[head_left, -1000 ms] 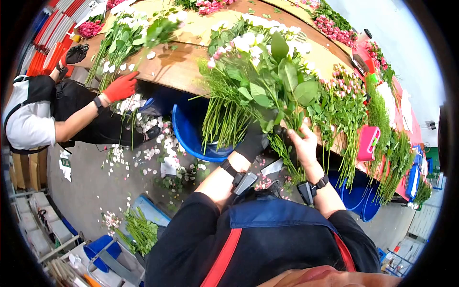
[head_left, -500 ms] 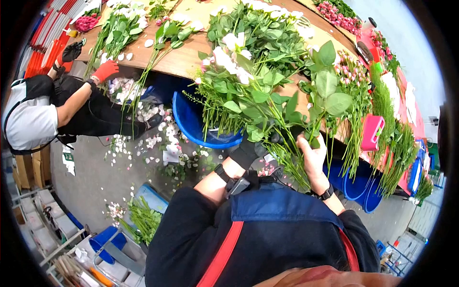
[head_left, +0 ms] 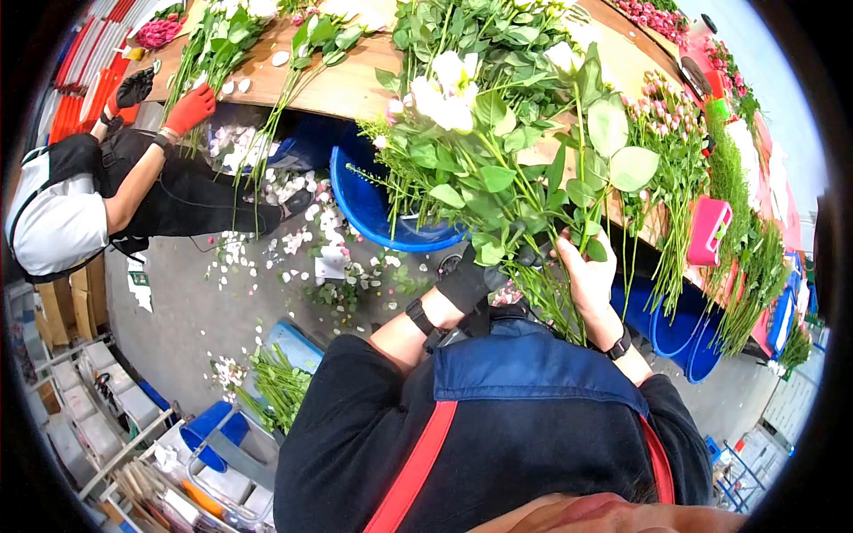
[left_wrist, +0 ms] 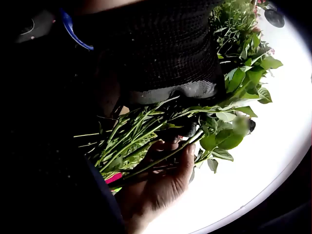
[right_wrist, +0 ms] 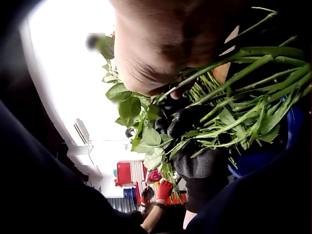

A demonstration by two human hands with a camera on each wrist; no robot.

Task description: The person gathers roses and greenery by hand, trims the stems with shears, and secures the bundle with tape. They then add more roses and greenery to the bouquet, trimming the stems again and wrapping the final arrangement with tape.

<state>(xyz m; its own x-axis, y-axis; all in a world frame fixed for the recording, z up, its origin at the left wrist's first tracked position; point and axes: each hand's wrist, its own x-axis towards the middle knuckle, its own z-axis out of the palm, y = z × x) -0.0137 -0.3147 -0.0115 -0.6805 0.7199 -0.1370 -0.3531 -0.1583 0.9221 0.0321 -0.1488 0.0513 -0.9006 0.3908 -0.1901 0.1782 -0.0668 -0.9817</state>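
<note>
In the head view the left hand point(head_left: 468, 282), in a black glove, grips a bunch of green stems point(head_left: 544, 289) topped by white flowers point(head_left: 444, 99). The bare right hand point(head_left: 591, 282) pinches a leafy stem against the same bunch, just right of the glove. From the left wrist view, the right hand's point(left_wrist: 163, 187) thumb and fingers close on one stem below the glove point(left_wrist: 165, 58). In the right wrist view the gloved fingers point(right_wrist: 187, 122) curl around the stems, close to the bare hand point(right_wrist: 165, 44); its fingertips are partly hidden.
Flowers lie along the wooden table point(head_left: 355, 102). Blue buckets point(head_left: 391, 233) stand below its edge. A pink object point(head_left: 708, 231) sits at the right among hanging stems. Another person with a red glove point(head_left: 190, 108) works at the left. Petals litter the floor point(head_left: 213, 302).
The bare hand has come in against the bunch with a leafy stem, and the white flowers have tilted to the left. The other person's red-gloved hand has moved left.
</note>
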